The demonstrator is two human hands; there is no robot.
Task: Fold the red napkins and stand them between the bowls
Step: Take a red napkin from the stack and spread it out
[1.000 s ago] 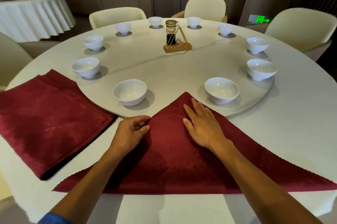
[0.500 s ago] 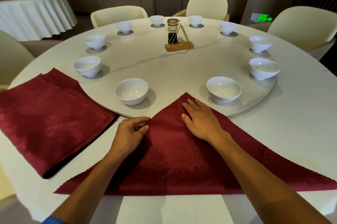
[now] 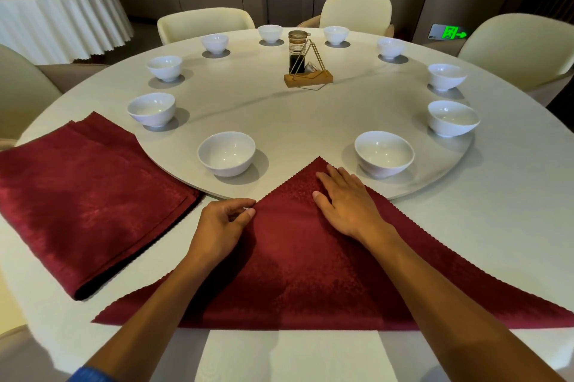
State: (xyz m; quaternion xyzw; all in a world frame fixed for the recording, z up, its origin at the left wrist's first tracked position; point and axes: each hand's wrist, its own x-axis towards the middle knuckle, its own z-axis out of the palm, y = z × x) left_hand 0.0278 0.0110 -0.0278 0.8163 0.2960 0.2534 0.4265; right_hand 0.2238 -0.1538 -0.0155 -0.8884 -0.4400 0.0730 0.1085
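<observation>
Napkin: the red napkin (image 3: 310,263) lies flat on the counter (image 3: 497,226) as a triangle, long fold toward the person, apex pointing up between the two nearest bowls and lapping onto the raised turntable (image 3: 310,120).
Left hand: the left hand (image 3: 220,223) sits at the napkin's left slanted edge, fingers (image 3: 239,204) curled with thumb meeting forefinger; it seems to pinch the hem, though the cloth between them is hard to make out.
Right hand: the right hand (image 3: 344,201) lies flat near the apex, fingers straight and slightly spread, pressing the cloth down.
Handling: judged soft, light and limp, with a zigzag-cut hem; it should crease easily but slide on the smooth counter, so pin one part flat and lift by an edge or corner.
Bowls: near-left bowl (image 3: 226,153) and near-right bowl (image 3: 384,153) flank the apex; none stands between them yet.
Stack: folded napkin stack (image 3: 87,195) waits at left.
Centre: condiment stand (image 3: 307,68).
</observation>
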